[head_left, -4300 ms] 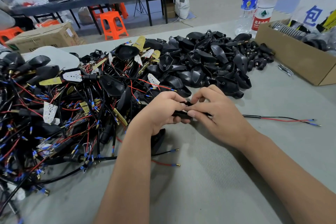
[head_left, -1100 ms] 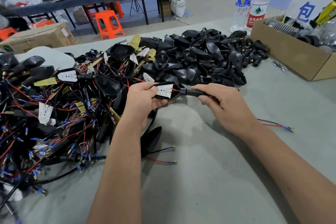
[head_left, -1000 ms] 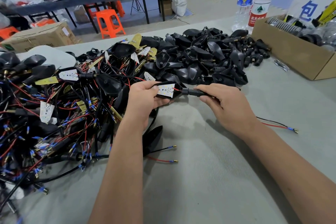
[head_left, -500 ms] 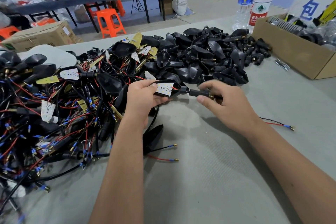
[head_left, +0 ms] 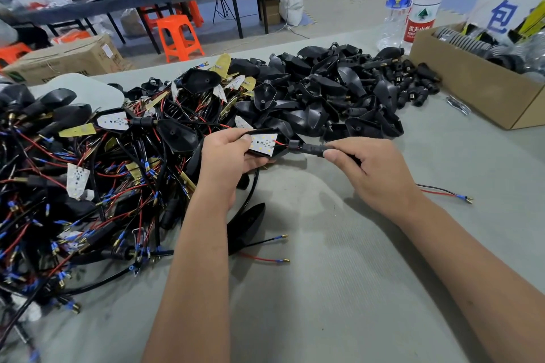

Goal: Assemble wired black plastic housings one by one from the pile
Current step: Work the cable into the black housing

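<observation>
At centre frame, above the grey desk, the left hand grips a black housing whose white LED board faces up, while the right hand pinches the black stem joined to the housing's narrow end. Red and black leads emerge from behind the right wrist and end in blue-sleeved terminals lying on the desk. Judged from this, the unit in hand is near completion: board seated, stem threaded and being drawn or pressed against the housing.

Left of the hands lies a large tangle of wired units, apparently finished work. Beyond the hands, a heap of empty black housings and small loose stems remains, so much of the task is left. One dark wired piece lies just beside the left forearm, its leads spread on the desk.

A cardboard box of parts stands at the right, with two water bottles behind it. Loose leads from the tangle crowd the left hand and could snag the unit when it is set down.
</observation>
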A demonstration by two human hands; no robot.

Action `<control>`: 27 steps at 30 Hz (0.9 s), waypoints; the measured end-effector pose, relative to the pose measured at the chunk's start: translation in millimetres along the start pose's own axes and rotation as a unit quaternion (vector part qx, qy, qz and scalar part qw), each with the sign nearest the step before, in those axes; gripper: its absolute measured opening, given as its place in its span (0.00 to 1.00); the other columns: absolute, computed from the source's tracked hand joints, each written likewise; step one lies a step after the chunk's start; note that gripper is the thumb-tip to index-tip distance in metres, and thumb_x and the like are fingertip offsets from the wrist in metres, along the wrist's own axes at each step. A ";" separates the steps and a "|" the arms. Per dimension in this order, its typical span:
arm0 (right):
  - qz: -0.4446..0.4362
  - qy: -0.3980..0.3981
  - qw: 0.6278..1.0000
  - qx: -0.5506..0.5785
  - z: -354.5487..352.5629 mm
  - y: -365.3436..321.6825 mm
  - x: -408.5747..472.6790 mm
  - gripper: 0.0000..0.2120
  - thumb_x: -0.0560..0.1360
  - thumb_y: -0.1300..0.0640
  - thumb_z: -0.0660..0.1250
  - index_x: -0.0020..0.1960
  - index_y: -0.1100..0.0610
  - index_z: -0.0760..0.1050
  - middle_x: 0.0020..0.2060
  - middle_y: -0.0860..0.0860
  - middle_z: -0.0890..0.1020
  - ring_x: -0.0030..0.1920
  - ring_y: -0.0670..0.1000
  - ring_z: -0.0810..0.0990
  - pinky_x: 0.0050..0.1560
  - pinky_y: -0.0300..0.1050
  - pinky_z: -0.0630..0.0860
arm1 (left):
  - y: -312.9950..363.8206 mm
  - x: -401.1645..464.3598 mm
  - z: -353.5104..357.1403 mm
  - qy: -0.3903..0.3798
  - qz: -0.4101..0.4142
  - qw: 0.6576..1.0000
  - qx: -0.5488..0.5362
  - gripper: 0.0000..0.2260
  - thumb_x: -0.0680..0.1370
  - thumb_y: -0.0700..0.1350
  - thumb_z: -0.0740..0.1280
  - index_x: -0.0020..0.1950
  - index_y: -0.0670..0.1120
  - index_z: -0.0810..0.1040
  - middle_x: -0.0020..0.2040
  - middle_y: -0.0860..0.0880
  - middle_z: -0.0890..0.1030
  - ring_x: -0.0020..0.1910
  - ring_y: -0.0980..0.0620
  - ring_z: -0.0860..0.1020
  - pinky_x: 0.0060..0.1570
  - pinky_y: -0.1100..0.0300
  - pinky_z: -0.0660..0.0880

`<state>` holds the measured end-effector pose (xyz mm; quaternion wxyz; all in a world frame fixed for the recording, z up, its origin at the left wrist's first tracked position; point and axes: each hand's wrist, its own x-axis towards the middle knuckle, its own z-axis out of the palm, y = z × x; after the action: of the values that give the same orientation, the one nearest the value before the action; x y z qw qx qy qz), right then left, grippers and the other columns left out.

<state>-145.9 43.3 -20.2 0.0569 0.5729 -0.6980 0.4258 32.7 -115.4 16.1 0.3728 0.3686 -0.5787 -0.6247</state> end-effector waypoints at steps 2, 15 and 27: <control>0.008 0.002 1.000 -0.002 -1.0 0.4 0.0 0.20 0.83 0.40 0.59 0.56 0.50 0.84 0.40 0.45 0.85 0.42 0.48 0.83 0.42 0.54 0.79 | 0.6 -0.7 1.4 -0.005 0.010 1.000 0.014 0.15 0.84 0.33 0.60 0.45 0.44 0.82 0.36 0.48 0.87 0.35 0.48 0.86 0.34 0.63 0.80; 0.010 -0.029 0.997 -0.066 2.6 -0.1 -0.2 0.18 0.83 0.44 0.58 0.50 0.55 0.79 0.33 0.43 0.76 0.35 0.45 0.75 0.38 0.49 0.73 | 0.6 -3.9 12.4 0.007 0.045 0.997 0.070 0.17 0.84 0.32 0.60 0.42 0.47 0.82 0.43 0.42 0.84 0.34 0.52 0.85 0.33 0.63 0.81; 0.028 -0.024 0.999 -0.040 2.7 -3.5 -0.8 0.16 0.82 0.45 0.62 0.51 0.55 0.82 0.33 0.45 0.80 0.34 0.47 0.77 0.38 0.51 0.75 | -4.5 -2.3 19.1 -0.037 0.028 0.996 0.076 0.12 0.84 0.34 0.61 0.49 0.41 0.84 0.43 0.43 0.86 0.36 0.50 0.86 0.40 0.58 0.84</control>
<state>-141.6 42.2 -20.5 0.0513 0.5602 -0.7317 0.3849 16.5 -104.6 12.8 0.3391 0.3564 -0.6478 -0.5817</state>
